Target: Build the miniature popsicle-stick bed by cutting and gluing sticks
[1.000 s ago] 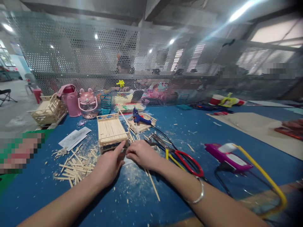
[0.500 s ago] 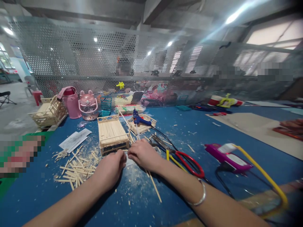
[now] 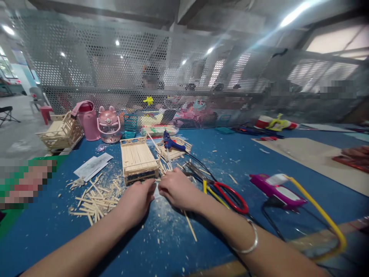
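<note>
Bare left grip (image 3: 135, 200) and right grip (image 3: 177, 190), thin silver bangle (image 3: 248, 243) on the right wrist.

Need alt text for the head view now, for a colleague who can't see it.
The left hand and right hand meet at the near end of a small stick-built bed on a blue table. Loose sticks lie to the left, red-handled scissors to the right.

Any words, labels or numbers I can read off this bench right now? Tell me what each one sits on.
Nothing here reads clearly.
Marks on the paper slips: too blurred to read.
White label on the purple tool: too small to read.
Print on the far packet: colours only, illegible.
</note>
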`<action>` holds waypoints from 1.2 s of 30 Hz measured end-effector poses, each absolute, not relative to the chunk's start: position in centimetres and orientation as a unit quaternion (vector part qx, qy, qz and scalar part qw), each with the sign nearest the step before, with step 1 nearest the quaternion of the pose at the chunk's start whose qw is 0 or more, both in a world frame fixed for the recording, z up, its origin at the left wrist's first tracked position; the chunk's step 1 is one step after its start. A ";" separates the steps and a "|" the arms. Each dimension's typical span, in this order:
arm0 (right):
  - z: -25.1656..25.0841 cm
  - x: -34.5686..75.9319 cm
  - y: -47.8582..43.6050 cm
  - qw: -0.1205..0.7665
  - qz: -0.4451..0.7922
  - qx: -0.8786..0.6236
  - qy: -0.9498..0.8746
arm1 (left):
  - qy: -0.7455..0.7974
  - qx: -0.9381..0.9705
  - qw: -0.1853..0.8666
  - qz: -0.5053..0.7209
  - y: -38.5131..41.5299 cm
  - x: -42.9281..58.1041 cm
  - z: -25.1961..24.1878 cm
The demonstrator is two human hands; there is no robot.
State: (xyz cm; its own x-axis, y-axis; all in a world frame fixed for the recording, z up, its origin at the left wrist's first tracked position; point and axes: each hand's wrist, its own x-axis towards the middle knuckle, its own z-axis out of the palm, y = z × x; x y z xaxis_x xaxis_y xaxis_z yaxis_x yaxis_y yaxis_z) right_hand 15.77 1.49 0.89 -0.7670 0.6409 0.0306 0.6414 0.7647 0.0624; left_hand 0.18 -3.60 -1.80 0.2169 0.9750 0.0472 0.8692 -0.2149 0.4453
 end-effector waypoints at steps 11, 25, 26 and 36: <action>1.1 15.3 0.9 0.011 -0.046 -0.359 -0.932 | 0.602 0.767 0.166 0.149 -3.7 0.2 -1.6; 1.1 15.4 0.7 0.017 -0.037 -0.364 -0.931 | 0.616 0.754 0.175 0.144 -3.6 0.4 -1.7; 1.1 15.3 0.6 0.010 -0.041 -0.364 -0.931 | 0.617 0.754 0.174 0.144 -3.6 0.4 -1.7; 1.2 15.1 0.5 -0.005 -0.059 -0.357 -0.932 | 0.606 0.761 0.165 0.164 -3.8 0.4 -1.8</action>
